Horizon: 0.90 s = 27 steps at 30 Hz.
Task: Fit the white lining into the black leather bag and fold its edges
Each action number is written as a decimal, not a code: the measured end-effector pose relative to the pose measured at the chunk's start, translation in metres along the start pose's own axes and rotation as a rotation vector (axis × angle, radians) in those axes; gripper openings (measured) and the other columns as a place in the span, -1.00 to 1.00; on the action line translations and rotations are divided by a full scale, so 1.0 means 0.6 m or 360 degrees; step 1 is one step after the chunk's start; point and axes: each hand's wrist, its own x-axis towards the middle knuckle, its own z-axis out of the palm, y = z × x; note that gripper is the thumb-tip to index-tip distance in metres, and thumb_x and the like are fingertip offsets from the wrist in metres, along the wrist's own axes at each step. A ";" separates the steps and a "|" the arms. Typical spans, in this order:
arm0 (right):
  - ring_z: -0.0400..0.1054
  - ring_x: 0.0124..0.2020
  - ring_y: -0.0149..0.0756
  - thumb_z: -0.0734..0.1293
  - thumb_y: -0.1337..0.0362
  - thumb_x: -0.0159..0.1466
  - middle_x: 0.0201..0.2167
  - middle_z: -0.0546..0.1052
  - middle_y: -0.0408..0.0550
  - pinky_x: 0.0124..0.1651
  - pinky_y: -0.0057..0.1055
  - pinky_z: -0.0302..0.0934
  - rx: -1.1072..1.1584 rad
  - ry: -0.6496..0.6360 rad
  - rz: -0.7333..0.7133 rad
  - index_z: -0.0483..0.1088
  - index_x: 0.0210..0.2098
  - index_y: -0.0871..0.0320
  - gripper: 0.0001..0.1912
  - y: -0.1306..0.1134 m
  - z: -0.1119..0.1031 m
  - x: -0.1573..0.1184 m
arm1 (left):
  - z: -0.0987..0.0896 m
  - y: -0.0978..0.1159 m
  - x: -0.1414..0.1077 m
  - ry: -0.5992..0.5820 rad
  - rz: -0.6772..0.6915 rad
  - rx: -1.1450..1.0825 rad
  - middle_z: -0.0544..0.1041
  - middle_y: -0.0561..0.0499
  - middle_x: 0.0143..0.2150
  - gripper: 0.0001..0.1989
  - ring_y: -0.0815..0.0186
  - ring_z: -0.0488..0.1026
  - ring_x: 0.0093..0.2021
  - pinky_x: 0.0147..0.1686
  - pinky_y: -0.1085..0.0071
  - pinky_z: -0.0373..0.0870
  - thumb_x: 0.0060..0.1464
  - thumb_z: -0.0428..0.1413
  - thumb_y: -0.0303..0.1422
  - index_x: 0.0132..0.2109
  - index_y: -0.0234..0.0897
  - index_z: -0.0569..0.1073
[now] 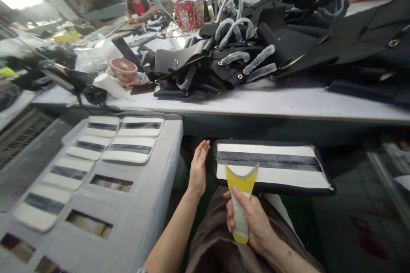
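Note:
My right hand (pixel 254 222) is wrapped round the taped handle of a yellow scraper (pixel 241 181). The scraper's curved, notched end points up and overlaps the near edge of a long black-edged panel (pixel 272 179). White bands and a dark grey strip run along this panel, which lies above my lap. Beside the panel's left end is my left hand (pixel 198 168), fingers stretched out and holding nothing. Whether it touches the panel's edge I cannot tell.
To the left, a grey covered stand (pixel 156 196) with rectangular cut-outs bears several cream pieces with dark strips (pixel 128 150). Across the white bench (pixel 288 100) lie black bags (pixel 188 64), a pink fan (pixel 124 71) and a red patterned box (pixel 188 13). Another person (pixel 141 2) works beyond.

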 end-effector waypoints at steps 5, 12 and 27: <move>0.20 -0.76 -0.42 0.46 -0.11 0.10 -0.68 0.38 -0.17 -0.69 -0.45 0.22 -0.0001 0.0004 -0.0009 0.41 -0.31 0.26 -0.49 -0.004 -0.003 -0.003 | -0.015 -0.009 -0.097 -0.0097 -0.0254 -0.0442 0.23 -0.01 0.36 -0.47 0.18 0.05 0.39 0.37 0.26 -0.01 0.12 0.17 -0.37 0.24 -0.12 0.33; 0.20 -0.76 -0.43 0.44 -0.09 0.13 -0.68 0.38 -0.17 -0.68 -0.46 0.21 -0.0044 0.0005 0.0029 0.40 -0.29 0.26 -0.51 -0.013 -0.001 0.001 | -0.009 -0.023 -0.108 -0.0119 -0.0133 -0.0187 0.25 -0.05 0.35 -0.43 0.15 0.12 0.36 0.36 0.23 0.05 0.14 0.16 -0.36 0.29 -0.12 0.28; 0.17 -0.60 -0.34 0.25 -0.10 0.30 -0.51 0.41 -0.08 -0.47 -0.34 0.06 -0.1935 0.0805 -0.1042 0.38 -0.02 0.15 -0.52 -0.453 -0.136 0.123 | 0.010 -0.025 -0.102 -0.0052 -0.0019 0.0540 0.02 0.04 0.44 -0.44 0.19 -0.05 0.42 0.41 0.23 -0.14 0.32 -0.04 -0.21 0.40 -0.05 0.03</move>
